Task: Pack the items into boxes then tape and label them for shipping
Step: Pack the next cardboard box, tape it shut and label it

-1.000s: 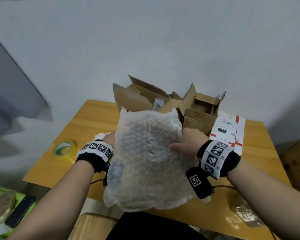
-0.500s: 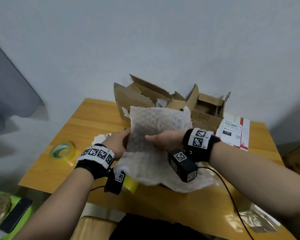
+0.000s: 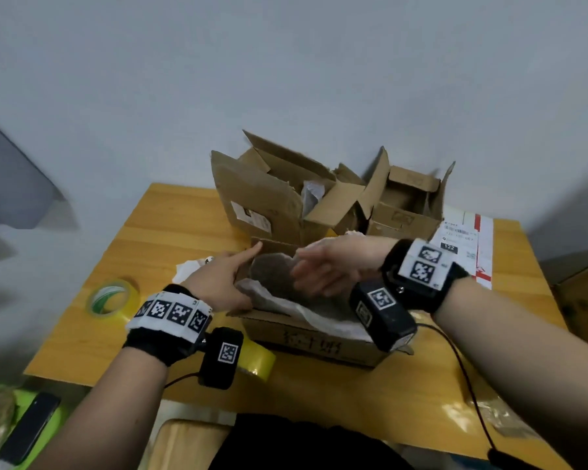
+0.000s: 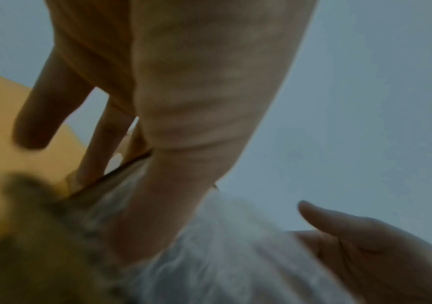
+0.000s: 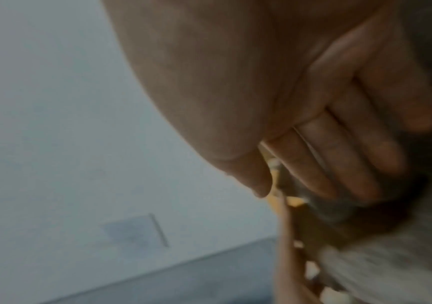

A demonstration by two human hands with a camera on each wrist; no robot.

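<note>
Now bubble-wrapped item (image 3: 279, 283) in box (image 3: 306, 337), between both hands.

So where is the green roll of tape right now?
In the head view the green tape roll lies flat on the wooden table, near its left edge, just left of the left hand and apart from it.
</note>
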